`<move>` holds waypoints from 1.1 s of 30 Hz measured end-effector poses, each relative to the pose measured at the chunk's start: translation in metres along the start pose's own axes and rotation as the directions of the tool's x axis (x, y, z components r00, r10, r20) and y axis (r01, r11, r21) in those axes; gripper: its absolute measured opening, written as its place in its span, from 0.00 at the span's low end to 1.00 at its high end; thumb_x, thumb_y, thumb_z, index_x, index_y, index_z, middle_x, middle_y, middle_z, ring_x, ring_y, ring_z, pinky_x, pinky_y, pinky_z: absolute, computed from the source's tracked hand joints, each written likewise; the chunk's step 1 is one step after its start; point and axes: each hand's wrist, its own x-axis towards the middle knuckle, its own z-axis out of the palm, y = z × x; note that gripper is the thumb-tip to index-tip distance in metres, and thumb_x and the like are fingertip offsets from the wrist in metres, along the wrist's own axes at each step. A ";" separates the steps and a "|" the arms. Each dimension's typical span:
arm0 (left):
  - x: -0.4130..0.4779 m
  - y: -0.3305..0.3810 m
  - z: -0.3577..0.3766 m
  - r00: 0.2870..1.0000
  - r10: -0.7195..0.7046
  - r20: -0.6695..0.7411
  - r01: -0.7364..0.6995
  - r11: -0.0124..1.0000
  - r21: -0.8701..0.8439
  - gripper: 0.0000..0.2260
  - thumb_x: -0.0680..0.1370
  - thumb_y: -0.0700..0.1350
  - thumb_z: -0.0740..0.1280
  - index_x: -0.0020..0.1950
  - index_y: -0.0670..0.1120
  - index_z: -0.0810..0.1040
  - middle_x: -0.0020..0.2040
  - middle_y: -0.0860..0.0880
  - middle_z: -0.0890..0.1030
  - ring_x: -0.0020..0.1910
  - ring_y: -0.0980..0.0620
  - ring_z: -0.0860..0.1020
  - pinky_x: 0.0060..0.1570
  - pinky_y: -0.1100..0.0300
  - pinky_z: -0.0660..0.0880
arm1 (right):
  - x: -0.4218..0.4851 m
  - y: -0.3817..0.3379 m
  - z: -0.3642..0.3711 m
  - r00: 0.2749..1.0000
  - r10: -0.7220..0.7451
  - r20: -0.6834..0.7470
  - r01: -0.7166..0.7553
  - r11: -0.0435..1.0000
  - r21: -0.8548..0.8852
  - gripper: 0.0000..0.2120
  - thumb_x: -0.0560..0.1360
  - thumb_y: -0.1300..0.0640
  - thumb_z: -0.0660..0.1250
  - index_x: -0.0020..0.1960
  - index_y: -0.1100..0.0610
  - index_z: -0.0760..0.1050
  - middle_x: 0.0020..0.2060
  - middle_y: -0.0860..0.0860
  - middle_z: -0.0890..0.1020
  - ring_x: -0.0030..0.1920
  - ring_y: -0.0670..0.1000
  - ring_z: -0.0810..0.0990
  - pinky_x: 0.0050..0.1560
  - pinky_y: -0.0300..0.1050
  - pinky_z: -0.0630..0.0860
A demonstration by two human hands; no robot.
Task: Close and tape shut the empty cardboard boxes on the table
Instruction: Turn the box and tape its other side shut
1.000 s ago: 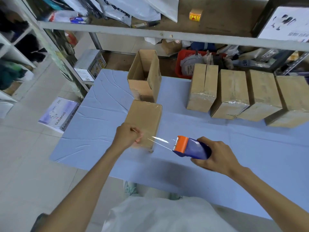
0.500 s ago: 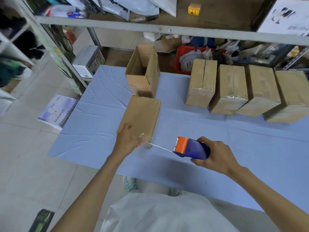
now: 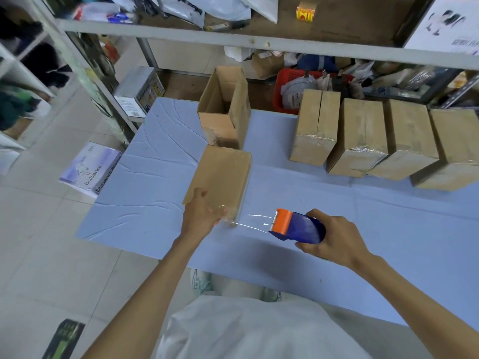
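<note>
Left hand [image 3: 201, 216] presses with relaxed fingers on the near end of a closed box [image 3: 223, 177]; right hand [image 3: 334, 237] grips a tape dispenser [image 3: 298, 226], with a clear tape strip [image 3: 250, 225] stretched from it to the box's near corner. The box lies on the blue table [image 3: 155, 156], an open box [image 3: 224, 110] just behind it and four taped boxes [image 3: 363, 136] in a row to the right.

Matt brown cardboard box [image 3: 220, 180] lies on the bench's creased pale-blue cloth [image 3: 337, 216]; glossy clear tape [image 3: 252, 221] runs to a shiny blue-and-orange plastic tape dispenser [image 3: 295, 226].
</note>
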 end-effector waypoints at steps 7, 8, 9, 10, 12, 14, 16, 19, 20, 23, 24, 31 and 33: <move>0.000 -0.008 0.009 0.999 -0.010 -0.041 0.013 0.998 0.061 0.30 0.71 0.51 0.75 0.66 0.52 0.62 0.37 0.45 0.81 0.41 0.44 0.80 0.40 0.50 0.76 | 0.003 0.000 0.002 1.000 -0.002 0.009 0.002 1.000 -0.003 0.23 0.63 0.43 0.76 0.54 0.47 0.74 0.37 0.40 0.78 0.34 0.43 0.74 0.33 0.29 0.64; 0.000 -0.009 0.010 0.999 -0.017 -0.045 0.020 0.997 0.068 0.30 0.71 0.51 0.75 0.66 0.52 0.62 0.37 0.45 0.82 0.41 0.44 0.80 0.42 0.49 0.77 | 0.003 0.000 0.003 1.000 -0.002 0.012 0.002 1.000 -0.003 0.23 0.63 0.43 0.76 0.54 0.47 0.74 0.37 0.40 0.78 0.34 0.43 0.74 0.33 0.29 0.64; 0.000 -0.009 0.010 0.999 -0.023 -0.048 0.026 0.997 0.071 0.30 0.71 0.51 0.76 0.66 0.53 0.62 0.38 0.45 0.82 0.41 0.44 0.80 0.43 0.48 0.78 | 0.003 0.001 0.003 1.000 -0.001 0.014 0.001 1.000 -0.005 0.24 0.63 0.42 0.76 0.54 0.47 0.74 0.38 0.40 0.78 0.34 0.43 0.74 0.33 0.29 0.65; 0.001 -0.009 0.010 0.998 -0.033 -0.054 0.036 0.997 0.067 0.31 0.70 0.51 0.76 0.65 0.54 0.61 0.41 0.44 0.82 0.41 0.44 0.80 0.45 0.47 0.79 | 0.003 0.002 0.003 1.000 -0.001 0.018 0.001 1.000 -0.004 0.24 0.63 0.42 0.76 0.54 0.47 0.74 0.38 0.40 0.78 0.35 0.44 0.75 0.33 0.30 0.65; 0.001 -0.005 0.008 0.996 -0.064 -0.055 0.066 0.997 0.043 0.34 0.68 0.51 0.77 0.66 0.55 0.60 0.47 0.44 0.81 0.37 0.45 0.81 0.46 0.45 0.80 | 0.003 0.003 0.004 1.000 0.001 0.023 -0.001 1.000 -0.001 0.24 0.63 0.42 0.76 0.55 0.47 0.73 0.38 0.40 0.78 0.35 0.44 0.75 0.33 0.30 0.65; 0.002 -0.002 0.005 0.996 -0.078 -0.047 0.079 0.997 0.013 0.37 0.65 0.52 0.78 0.66 0.55 0.58 0.49 0.44 0.81 0.32 0.47 0.80 0.41 0.49 0.80 | 0.004 0.003 0.003 1.000 0.004 0.026 -0.004 1.000 -0.001 0.24 0.63 0.42 0.76 0.55 0.48 0.73 0.39 0.40 0.78 0.35 0.44 0.75 0.33 0.29 0.65; 0.002 0.002 0.002 0.994 -0.109 -0.021 0.108 0.994 -0.033 0.37 0.65 0.51 0.79 0.64 0.55 0.58 0.47 0.44 0.82 0.25 0.49 0.78 0.31 0.57 0.76 | 0.005 0.003 0.003 1.000 -0.003 0.028 0.003 1.000 -0.006 0.24 0.63 0.42 0.76 0.55 0.48 0.73 0.39 0.40 0.78 0.35 0.43 0.74 0.33 0.28 0.64; 0.002 0.006 0.002 0.986 -0.166 0.012 0.166 0.978 -0.125 0.30 0.69 0.46 0.76 0.62 0.51 0.61 0.42 0.40 0.83 0.27 0.48 0.76 0.28 0.59 0.71 | 0.006 0.002 0.004 0.999 -0.003 0.037 0.003 1.000 -0.009 0.24 0.64 0.43 0.76 0.55 0.48 0.73 0.38 0.39 0.77 0.33 0.41 0.73 0.32 0.27 0.62; 0.001 0.008 0.002 0.985 -0.172 0.007 0.171 0.970 -0.172 0.27 0.70 0.45 0.75 0.62 0.49 0.62 0.43 0.39 0.82 0.30 0.45 0.77 0.30 0.58 0.71 | 0.007 0.002 0.005 0.999 0.001 0.037 -0.001 1.000 -0.008 0.24 0.64 0.43 0.76 0.55 0.48 0.73 0.38 0.39 0.77 0.33 0.41 0.73 0.31 0.28 0.62; 0.000 0.013 0.002 0.973 -0.231 0.006 0.224 0.937 -0.268 0.24 0.72 0.45 0.71 0.63 0.44 0.64 0.48 0.35 0.79 0.36 0.41 0.75 0.34 0.54 0.69 | 0.008 0.003 0.006 0.999 -0.006 0.044 0.006 1.000 -0.004 0.25 0.64 0.42 0.76 0.56 0.48 0.73 0.40 0.39 0.78 0.35 0.41 0.73 0.32 0.26 0.61; 0.001 0.014 0.002 0.972 -0.236 -0.002 0.227 0.938 -0.264 0.28 0.69 0.48 0.72 0.64 0.44 0.64 0.50 0.33 0.79 0.37 0.40 0.75 0.34 0.52 0.71 | 0.008 0.003 0.007 0.999 -0.010 0.047 0.010 1.000 -0.006 0.25 0.64 0.42 0.76 0.56 0.48 0.73 0.41 0.40 0.79 0.35 0.42 0.73 0.32 0.25 0.61; -0.002 0.003 -0.011 0.983 -0.181 0.020 0.178 0.980 0.094 0.48 0.65 0.58 0.79 0.76 0.61 0.51 0.44 0.52 0.72 0.35 0.44 0.81 0.23 0.64 0.74 | 0.009 0.001 0.006 0.997 -0.004 0.078 0.004 1.000 0.006 0.25 0.65 0.43 0.76 0.57 0.48 0.73 0.40 0.38 0.76 0.32 0.33 0.70 0.30 0.25 0.61; 0.001 -0.001 -0.015 0.980 -0.193 0.046 0.184 0.971 0.153 0.47 0.67 0.60 0.76 0.76 0.61 0.49 0.49 0.50 0.73 0.36 0.43 0.82 0.30 0.59 0.79 | 0.009 0.000 0.007 0.996 -0.015 0.090 0.013 1.000 0.014 0.25 0.65 0.44 0.76 0.57 0.48 0.73 0.40 0.38 0.76 0.33 0.33 0.70 0.31 0.25 0.61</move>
